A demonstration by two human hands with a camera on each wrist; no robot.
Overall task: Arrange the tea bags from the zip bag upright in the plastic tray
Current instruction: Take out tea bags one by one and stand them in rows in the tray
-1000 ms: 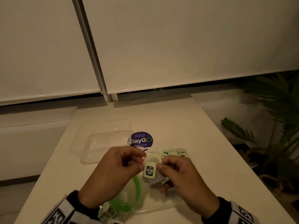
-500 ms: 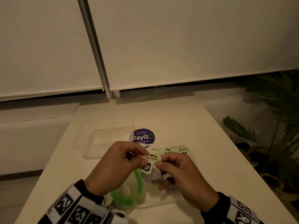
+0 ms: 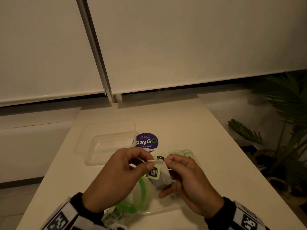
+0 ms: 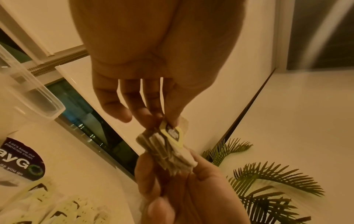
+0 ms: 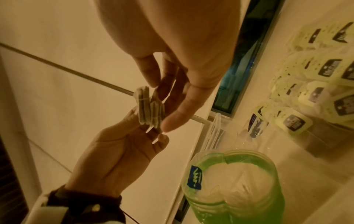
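Head view: a small bundle of tea bags [image 3: 160,177] is held above the table [image 3: 207,146], pinched at its upper edge between the left hand [image 3: 119,176] and the right hand [image 3: 187,181]. In the left wrist view the left thumb and forefinger are closed on the pale green paper tag [image 4: 172,133], while the right fingers cup the gauze from below; neither grip is slack. The step in hand is judged to be the squaring or separating of the bundle before transfer. It is best done with the tags kept uppermost and the strings kept untangled, so that the bags can be lowered on edge into the plastic tray [image 3: 106,141]. A light pinch is advised, since the gauze would probably crumple under pressure. The bundle is seen edge-on in the right wrist view [image 5: 148,107] as several flat, greyish-white sachets pressed together, each apparently dark with leaf inside. The tray stands well apart, beyond the left hand, and appears to hold no bags yet. More tagged bags [image 3: 181,153] lie in the zip bag [image 3: 166,208] just behind the hands.
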